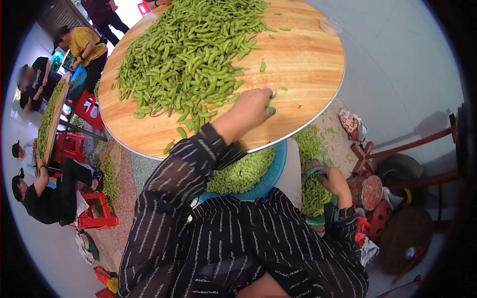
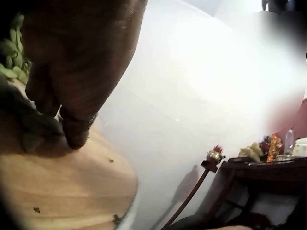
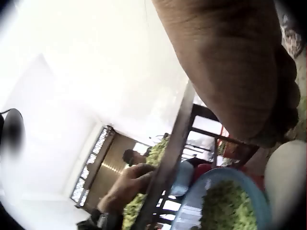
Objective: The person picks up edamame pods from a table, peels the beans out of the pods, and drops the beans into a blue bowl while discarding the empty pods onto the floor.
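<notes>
Green pods (image 1: 184, 59) lie heaped on a round wooden table (image 1: 303, 64). My left hand (image 1: 246, 111) reaches over the near part of the table, right of the heap, with thumb and fingers pinched around a small green pod (image 2: 31, 141); its fingertips look dark. Down to the right, my right hand (image 1: 337, 183) is at the upper rim of a green basket (image 1: 314, 218) holding pods. Its fingers (image 3: 288, 96) are curled, their tips mostly hidden, and what they hold cannot be seen. Under the table edge, a blue basket (image 1: 280, 164) holds pale green shelled beans (image 1: 243, 174).
Loose pods (image 1: 310, 141) lie on the floor beyond the green basket. A clear cup (image 1: 330, 26) stands at the table's far right edge. Wooden furniture (image 1: 422, 141) and a round tin (image 1: 371, 192) are at the right. Several people sit or stand by a long table (image 1: 59, 107) at the left.
</notes>
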Motion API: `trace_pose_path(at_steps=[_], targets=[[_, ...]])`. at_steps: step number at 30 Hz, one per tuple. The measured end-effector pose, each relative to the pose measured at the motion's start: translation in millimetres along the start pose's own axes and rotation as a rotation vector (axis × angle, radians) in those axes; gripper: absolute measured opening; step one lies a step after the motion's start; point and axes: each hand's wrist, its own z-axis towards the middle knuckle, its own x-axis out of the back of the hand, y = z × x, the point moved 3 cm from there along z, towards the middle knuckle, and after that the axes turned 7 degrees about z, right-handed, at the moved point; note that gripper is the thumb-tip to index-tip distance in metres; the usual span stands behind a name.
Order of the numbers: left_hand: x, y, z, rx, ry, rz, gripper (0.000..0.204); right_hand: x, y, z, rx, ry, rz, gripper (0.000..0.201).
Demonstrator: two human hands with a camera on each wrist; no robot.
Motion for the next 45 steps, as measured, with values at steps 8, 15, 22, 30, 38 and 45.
trace_pose_path(at_steps=[8, 15, 22, 30, 38, 45], targets=[[-4.1, -23.4, -3.9, 0.104, -0.015, -0.296, 0.018, 16.7, -124.7, 18.3, 0.312, 0.038, 0.655, 0.015], [40.8, -7.2, -78.6, 0.458, 0.276, -1.210, 0.015, -0.1, -229.1, 46.2, 0.346, -0.249, 1.703, 0.031], [70.0, 17.4, -119.9, 0.237, 0.207, -0.447, 0.018, -4.2, -243.3, 57.8, 0.339, -0.209, 1.565, 0.015], [54.9, 0.3, -127.1, 0.179, 0.037, -0.324, 0.021, 5.8, -244.2, 43.3, 0.324, -0.235, 1.467, 0.017], [49.6, 8.5, -130.1, 0.182, 0.091, -0.403, 0.020, 3.2, -244.1, 39.3, 0.332, -0.263, 1.417, 0.015], [38.7, 9.5, -133.8, 0.198, 0.149, -0.522, 0.019, -2.9, -246.2, 41.0, 0.338, -0.199, 1.376, 0.010]])
